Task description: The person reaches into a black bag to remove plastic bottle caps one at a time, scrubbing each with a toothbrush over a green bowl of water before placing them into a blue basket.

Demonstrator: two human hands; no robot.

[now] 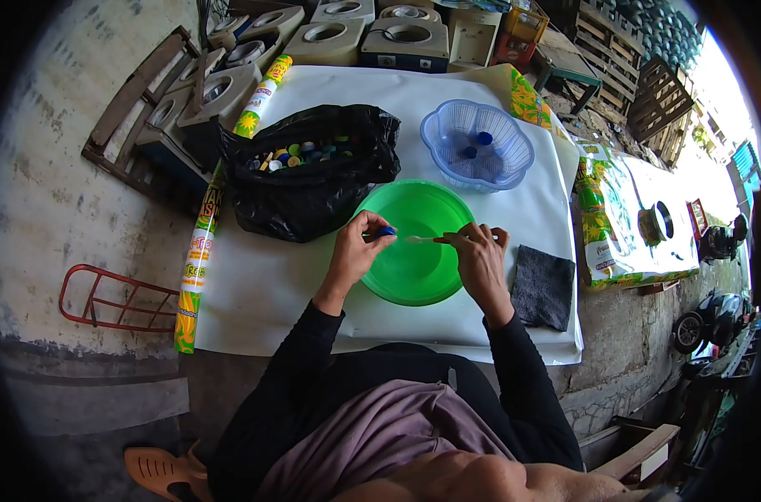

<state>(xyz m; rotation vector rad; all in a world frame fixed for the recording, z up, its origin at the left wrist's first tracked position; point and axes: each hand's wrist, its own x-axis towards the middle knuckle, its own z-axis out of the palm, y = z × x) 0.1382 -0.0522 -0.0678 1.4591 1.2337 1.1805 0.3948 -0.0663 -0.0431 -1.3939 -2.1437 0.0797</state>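
My left hand (355, 255) pinches a blue bottle cap (385, 232) over the left side of a green basin (374, 280). Opposite it, my right hand (481, 255) grips a toothbrush (437, 240) by its reddish handle; the pale head points left toward the cap, apart from it. The basin seems to hold clear water. Behind my left hand, a black plastic bag (272, 205) lies open with many coloured bottle caps (301, 155) inside. A blue plastic basket (514, 171) beyond the basin holds two dark blue caps (485, 138).
A dark grey cloth (543, 289) lies right of my right hand on the white-covered table (255, 309). The cover's rolled, printed edge (198, 259) runs along the left side. Several appliance casings (406, 42) stand behind the table. A second covered table (631, 226) is at right.
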